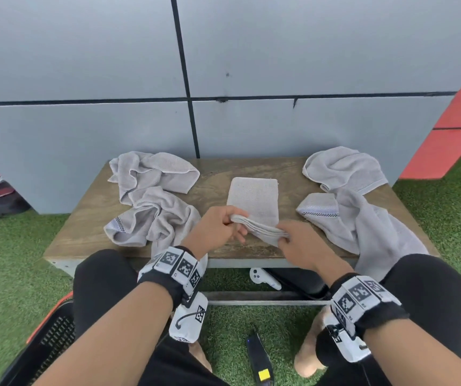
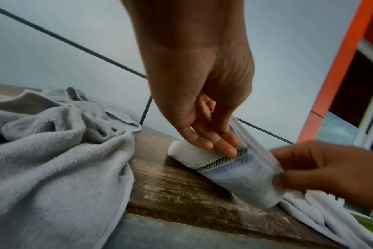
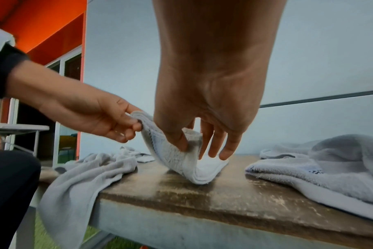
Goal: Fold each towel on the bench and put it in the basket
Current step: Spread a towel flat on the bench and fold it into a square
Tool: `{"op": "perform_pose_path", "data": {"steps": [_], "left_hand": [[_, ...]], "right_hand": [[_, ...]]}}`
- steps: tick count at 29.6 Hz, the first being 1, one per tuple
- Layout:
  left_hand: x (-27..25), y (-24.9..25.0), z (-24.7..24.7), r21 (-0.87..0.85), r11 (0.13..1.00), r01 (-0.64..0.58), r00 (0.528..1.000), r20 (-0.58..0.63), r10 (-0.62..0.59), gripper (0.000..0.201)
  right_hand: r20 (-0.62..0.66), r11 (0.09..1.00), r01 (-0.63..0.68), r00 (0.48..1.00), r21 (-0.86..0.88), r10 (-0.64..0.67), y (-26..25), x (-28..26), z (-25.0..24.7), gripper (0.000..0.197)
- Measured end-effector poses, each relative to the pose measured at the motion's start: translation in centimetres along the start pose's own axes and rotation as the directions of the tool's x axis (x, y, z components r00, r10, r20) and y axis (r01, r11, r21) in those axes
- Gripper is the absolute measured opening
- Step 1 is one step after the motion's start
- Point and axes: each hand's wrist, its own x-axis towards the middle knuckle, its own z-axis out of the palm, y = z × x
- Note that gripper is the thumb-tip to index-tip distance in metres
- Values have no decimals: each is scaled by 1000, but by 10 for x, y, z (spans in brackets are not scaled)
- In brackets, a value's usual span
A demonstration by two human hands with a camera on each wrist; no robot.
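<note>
Right now the folded towel (image 1: pixel 254 203) lies near the middle of the bench (image 1: pixel 84 227), its near edge lifted off the wood. The left hand (image 1: pixel 215 227) pinches that edge's left corner between thumb and fingers, and the right hand (image 1: pixel 297 243) pinches the right corner, its other fingers spread. Judging by the layered strip, the step in hand is another fold of this towel: the raised edge likely needs carrying toward 12 o'clock and laying square on the far edge, both corners kept level. At 9 o'clock sits a crumpled towel (image 1: pixel 151 201); at 3 o'clock another loose towel (image 1: pixel 363 207) drapes over the bench's near edge. A dark basket (image 1: pixel 54 335) with an orange rim shows at 7 o'clock, down by the person's left leg.
</note>
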Motion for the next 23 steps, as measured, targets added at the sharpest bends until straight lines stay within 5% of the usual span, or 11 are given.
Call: {"op": "perform_pose_path", "data": {"steps": [7,12,16,18,20,23], "left_hand": [[-14,5,-5,251,965,-77,993,-73,98,5],[-14,15,-4,82,994,-71,976,-198,86,11],[-12,17,2,-48,996,-74,941,-334,54,13],[-11,17,4,-81,994,-73,924,-381,37,16],[-8,11,5,-77,995,-59,914,-406,23,17],[-9,-5,5,-106,994,8,925,-376,-47,28]], "right_hand": [[-115,963,47,993,264,-17,-27,-17,-32,12],[-222,908,51,974,417,48,-24,-20,-32,5],[-20,864,-7,1000,503,20,-20,-23,-32,25],[73,922,2,997,387,-33,-21,-23,-32,11],[118,944,-13,993,331,-28,-22,-18,-29,4],[135,923,-85,990,376,36,-18,-9,-18,21]]}}
